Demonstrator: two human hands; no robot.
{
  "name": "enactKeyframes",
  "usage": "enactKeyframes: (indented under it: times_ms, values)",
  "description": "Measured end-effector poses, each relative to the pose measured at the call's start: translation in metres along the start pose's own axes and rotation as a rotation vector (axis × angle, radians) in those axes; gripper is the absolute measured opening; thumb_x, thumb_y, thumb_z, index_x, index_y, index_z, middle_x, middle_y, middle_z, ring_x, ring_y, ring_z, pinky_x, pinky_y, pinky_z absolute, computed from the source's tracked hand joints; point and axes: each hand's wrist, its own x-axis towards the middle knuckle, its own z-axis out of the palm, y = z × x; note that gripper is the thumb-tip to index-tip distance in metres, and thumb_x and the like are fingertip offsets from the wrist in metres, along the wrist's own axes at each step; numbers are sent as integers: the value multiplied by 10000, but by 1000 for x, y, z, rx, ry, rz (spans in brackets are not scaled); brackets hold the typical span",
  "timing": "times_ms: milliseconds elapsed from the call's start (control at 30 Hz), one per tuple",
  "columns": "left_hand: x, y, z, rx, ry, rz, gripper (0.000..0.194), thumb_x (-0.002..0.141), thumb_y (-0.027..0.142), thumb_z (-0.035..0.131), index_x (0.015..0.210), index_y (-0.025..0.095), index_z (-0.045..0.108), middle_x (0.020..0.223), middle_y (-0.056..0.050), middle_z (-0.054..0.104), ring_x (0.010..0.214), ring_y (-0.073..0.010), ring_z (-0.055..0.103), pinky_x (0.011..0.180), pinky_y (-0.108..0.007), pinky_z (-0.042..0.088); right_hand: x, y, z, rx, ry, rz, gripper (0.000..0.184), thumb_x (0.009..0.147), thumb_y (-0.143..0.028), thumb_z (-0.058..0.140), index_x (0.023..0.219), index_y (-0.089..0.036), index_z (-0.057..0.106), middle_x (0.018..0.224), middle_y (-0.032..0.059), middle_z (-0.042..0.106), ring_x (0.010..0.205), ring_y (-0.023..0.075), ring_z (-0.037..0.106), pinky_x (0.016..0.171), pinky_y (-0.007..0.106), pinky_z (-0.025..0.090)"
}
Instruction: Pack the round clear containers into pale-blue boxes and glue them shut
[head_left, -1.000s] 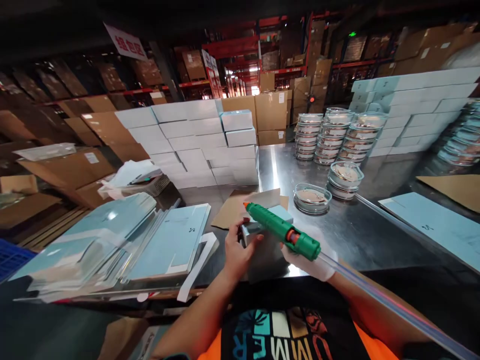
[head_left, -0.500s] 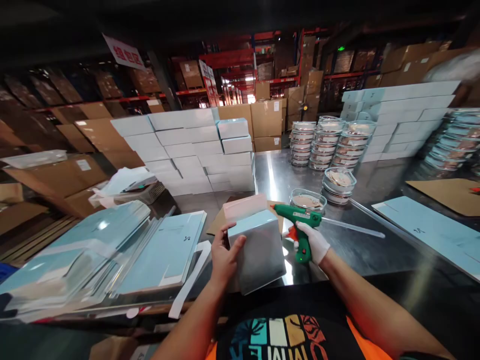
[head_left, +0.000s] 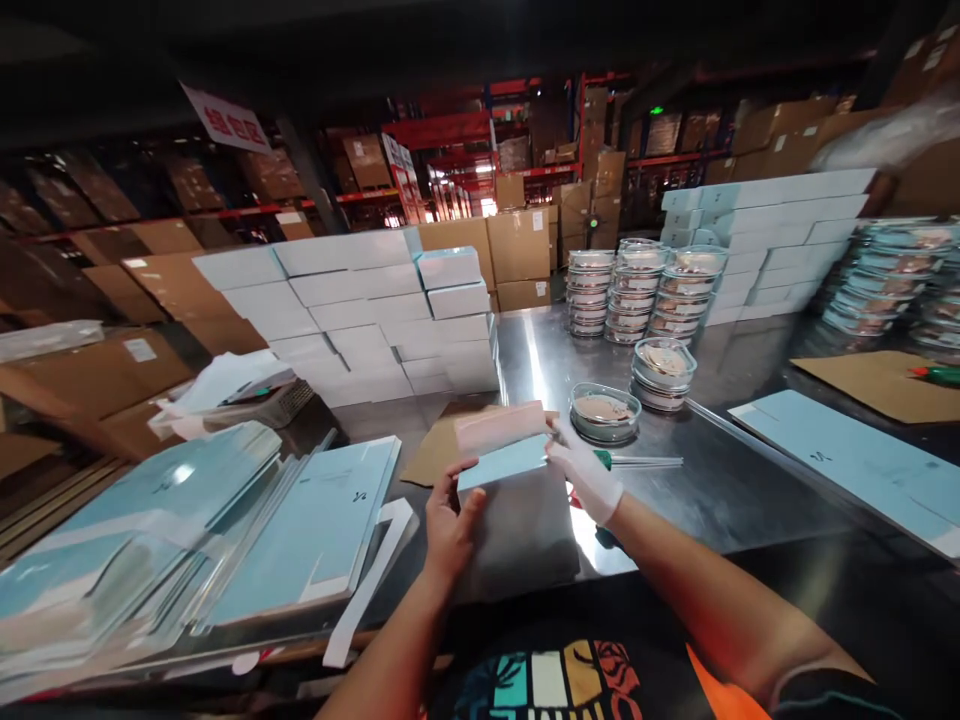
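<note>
A pale blue cardboard box (head_left: 517, 520) stands on the steel table (head_left: 720, 480) right in front of me, its lid flap (head_left: 501, 428) raised. My left hand (head_left: 448, 520) grips the box's left side with the thumb on its top edge. My gloved right hand (head_left: 586, 478) holds the box's upper right corner at the flap. The green glue gun (head_left: 609, 462) lies on the table just behind my right hand, mostly hidden by it, with its clear glue stick pointing right.
A pile of flat blue box blanks (head_left: 225, 530) lies to my left. White boxes (head_left: 352, 300) are stacked behind it. Round clear lidded dishes (head_left: 604, 412) stand in stacks mid-table. More blue blanks (head_left: 855, 460) and brown cardboard (head_left: 885, 385) lie at the right.
My right hand put the glue gun down on the table and moved to the box's top right corner. The box was tipped upright and its flap raised.
</note>
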Motion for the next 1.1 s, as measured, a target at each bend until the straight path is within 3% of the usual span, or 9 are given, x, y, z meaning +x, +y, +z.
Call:
enactKeyframes:
  times_ms: [133,300,367,500,667,800,900,1000,1100]
  values:
    - [-2,-11,-4,-12,-56,87,646,814,753,774,1122,187,724,1006,-92,741,924,-276,701,827,-367,545,1,-5,17,20,-87,-51,376,828,-439,652,1140,-233,692,1071,64,735,1130,293,680,1078,476,535]
    - [2,-22,-11,-105,19,237,504,825,616,860,1080,224,672,1216,-105,706,1185,-293,690,1011,-398,534,-6,6,1,-26,-270,-260,629,777,-538,857,1277,-231,632,1249,111,716,1227,324,663,1106,510,524]
    - [4,-22,-14,-191,51,285,533,794,555,917,1113,249,619,1172,-77,722,1173,-276,712,1021,-409,549,-12,11,-6,-94,-290,-391,583,785,-516,894,1239,-246,648,1382,135,675,1306,324,643,1145,524,503]
    - [9,-15,-24,-128,-196,423,353,893,475,858,1131,242,741,1152,-94,739,1213,-298,711,1059,-472,558,-23,11,-11,-168,-386,-571,224,1001,-371,725,1208,-288,703,1535,125,612,1437,282,582,1197,544,471]
    - [12,-1,-35,-60,-398,582,227,1008,361,734,1210,277,794,1224,-112,798,1398,-327,615,1145,-580,506,-27,-3,-8,-184,-443,-649,247,1053,-284,644,1254,-348,773,1459,90,687,1410,258,610,1191,519,498]
    - [12,8,-36,3,-386,565,207,1013,404,720,1114,253,820,1145,-111,828,1313,-322,685,1101,-580,545,-29,-10,-7,-154,-427,-574,247,1021,-274,665,1170,-394,822,1347,51,762,1396,282,620,1227,562,459]
    - [11,7,-37,65,-416,495,311,998,527,709,1069,247,825,1162,-123,824,1352,-338,667,1150,-606,514,-37,-2,-8,-174,-337,-400,349,923,-318,761,1264,-391,790,1544,63,636,1486,327,547,1281,592,384]
    - [5,-12,-41,22,-309,418,599,935,654,729,1377,249,712,1441,-188,700,1485,-371,552,1217,-633,446,-50,16,-6,-210,-244,-194,887,644,-354,927,1483,-318,642,1598,158,560,1482,438,530,1246,666,401]
    - [-6,-47,-54,-34,-152,223,918,920,765,654,1652,269,405,1664,-249,461,1543,-391,477,1226,-619,441,-51,29,-2,-200,-249,-18,866,604,-362,891,1427,-289,632,1342,177,720,1302,455,662,1130,662,522]
